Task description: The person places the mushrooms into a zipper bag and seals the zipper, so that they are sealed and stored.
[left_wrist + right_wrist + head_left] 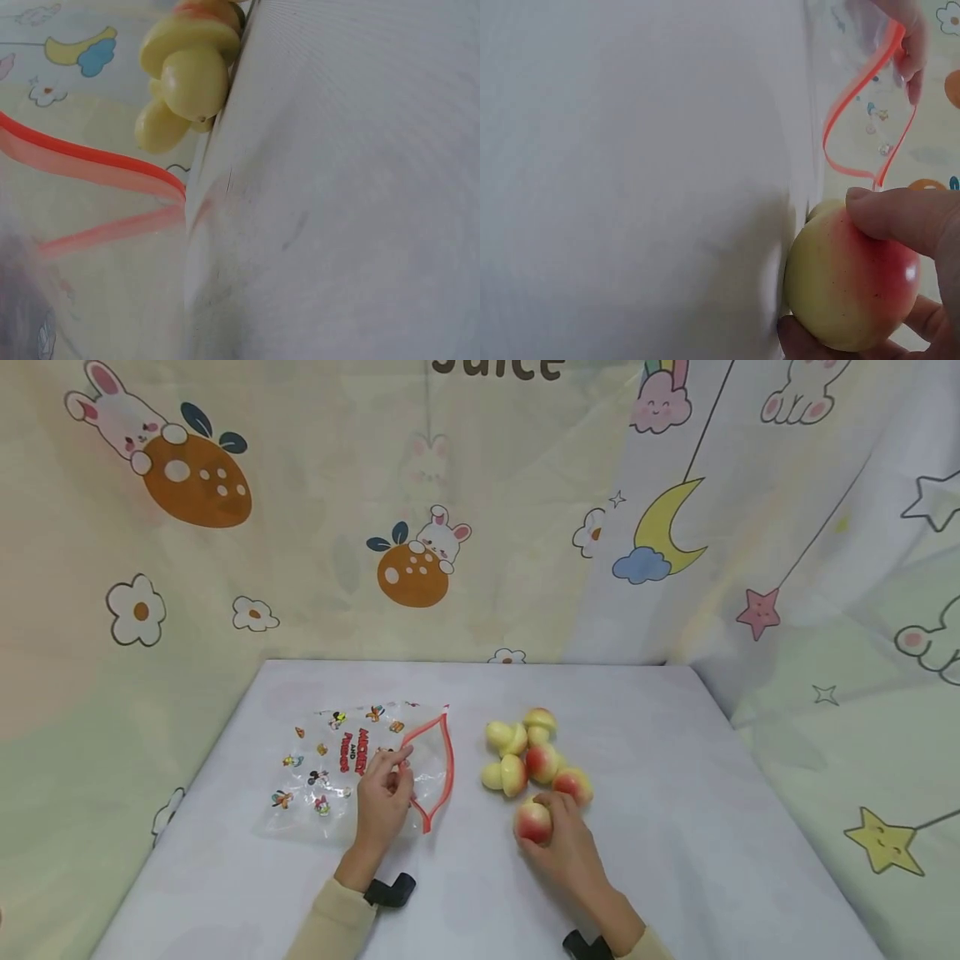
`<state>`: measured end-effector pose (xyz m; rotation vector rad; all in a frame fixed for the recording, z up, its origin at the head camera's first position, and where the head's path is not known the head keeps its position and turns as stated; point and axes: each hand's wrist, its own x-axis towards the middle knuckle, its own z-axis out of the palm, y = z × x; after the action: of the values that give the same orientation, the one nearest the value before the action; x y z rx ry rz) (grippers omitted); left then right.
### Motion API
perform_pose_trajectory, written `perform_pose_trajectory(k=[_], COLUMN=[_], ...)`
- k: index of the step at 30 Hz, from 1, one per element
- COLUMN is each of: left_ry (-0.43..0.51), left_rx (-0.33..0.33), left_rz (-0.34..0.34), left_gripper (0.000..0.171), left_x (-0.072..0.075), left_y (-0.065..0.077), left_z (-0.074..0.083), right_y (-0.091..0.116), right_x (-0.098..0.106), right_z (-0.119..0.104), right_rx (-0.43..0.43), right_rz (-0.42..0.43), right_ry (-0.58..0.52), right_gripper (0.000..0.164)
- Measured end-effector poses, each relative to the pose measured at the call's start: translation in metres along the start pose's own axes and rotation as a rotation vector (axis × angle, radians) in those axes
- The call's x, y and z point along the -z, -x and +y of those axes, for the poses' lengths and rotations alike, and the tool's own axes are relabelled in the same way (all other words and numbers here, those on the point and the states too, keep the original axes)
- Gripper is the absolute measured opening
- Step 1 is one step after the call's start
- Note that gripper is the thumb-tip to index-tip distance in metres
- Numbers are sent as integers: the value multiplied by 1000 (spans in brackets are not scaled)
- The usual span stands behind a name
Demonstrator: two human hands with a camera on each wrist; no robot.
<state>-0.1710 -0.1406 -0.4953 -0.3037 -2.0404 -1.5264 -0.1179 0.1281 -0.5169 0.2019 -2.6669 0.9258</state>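
Note:
A clear zip bag (318, 785) with cartoon prints lies on the left of the table, its red-edged mouth gaping toward the right. My left hand (384, 802) pinches the bag's upper layer near that mouth; the left wrist view shows the red zip strip (90, 159) but not the hand. On the right, my right hand (573, 853) grips a yellow toy mushroom with a red-blushed cap (533, 823). Thumb and fingers wrap this mushroom (844, 289) low over the tabletop in the right wrist view. Several similar mushrooms (506, 737) lie grouped just beyond it.
The white-covered table (675, 777) meets a printed cloth backdrop (510, 577) at its far edge. Another cloth wall (810, 743) hangs along the right side. Black straps with cameras (390, 891) sit on both wrists.

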Motion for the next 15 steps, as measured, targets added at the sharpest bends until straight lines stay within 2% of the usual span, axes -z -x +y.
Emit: perform_pose_trajectory(k=[4, 7, 11, 15], left_ry=[5, 1, -12, -26], left_rx=[-14, -7, -7, -18], left_rz=[0, -5, -20, -20], left_gripper=[35, 35, 34, 34], left_x=[4, 4, 4, 4], left_y=[0, 0, -1, 0], left_z=[8, 8, 8, 8], right_y=[1, 0, -4, -10], right_x=[-1, -3, -7, -16], right_z=[-6, -12, -23, -34], right_rx=[-67, -94, -79, -60], right_rz=[-49, -59, -75, -126], right_ry=[-74, -199, -423, -551], right_gripper=[55, 57, 60, 60])
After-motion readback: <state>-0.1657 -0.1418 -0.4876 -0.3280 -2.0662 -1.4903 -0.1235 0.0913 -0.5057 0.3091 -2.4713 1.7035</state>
